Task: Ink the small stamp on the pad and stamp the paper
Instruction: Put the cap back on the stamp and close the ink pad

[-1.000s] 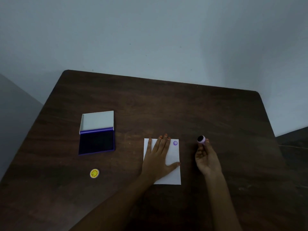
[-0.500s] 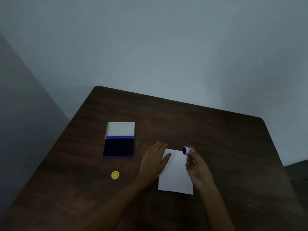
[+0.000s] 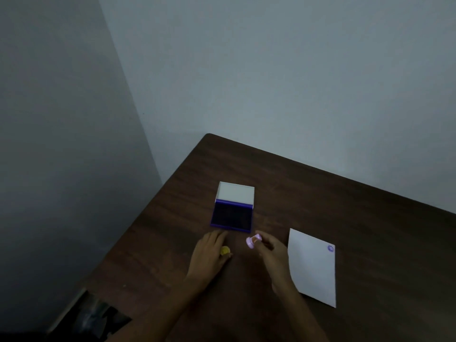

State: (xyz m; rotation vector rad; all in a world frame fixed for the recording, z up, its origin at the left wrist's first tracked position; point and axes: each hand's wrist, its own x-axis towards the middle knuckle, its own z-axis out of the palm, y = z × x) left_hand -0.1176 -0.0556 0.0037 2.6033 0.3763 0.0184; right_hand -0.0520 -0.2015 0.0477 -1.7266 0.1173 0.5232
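My right hand (image 3: 272, 253) pinches the small pink stamp (image 3: 253, 241) in its fingertips, just in front of the open ink pad (image 3: 232, 217), whose white lid (image 3: 235, 192) stands folded back. My left hand (image 3: 209, 255) rests on the table with its fingers around the yellow stamp cap (image 3: 225, 250). To the right of my right hand lies the white paper (image 3: 312, 267), bearing one purple stamp mark (image 3: 331, 248) near its far right corner.
The dark wooden table (image 3: 320, 201) sits in a room corner, with grey walls behind and to the left. Its left edge runs close to the ink pad. A dark object (image 3: 96, 317) lies on the floor at the lower left.
My left hand left the paper and moved left onto the yellow cap. My right hand carried the stamp from over the paper to the front of the ink pad. The view swung left.
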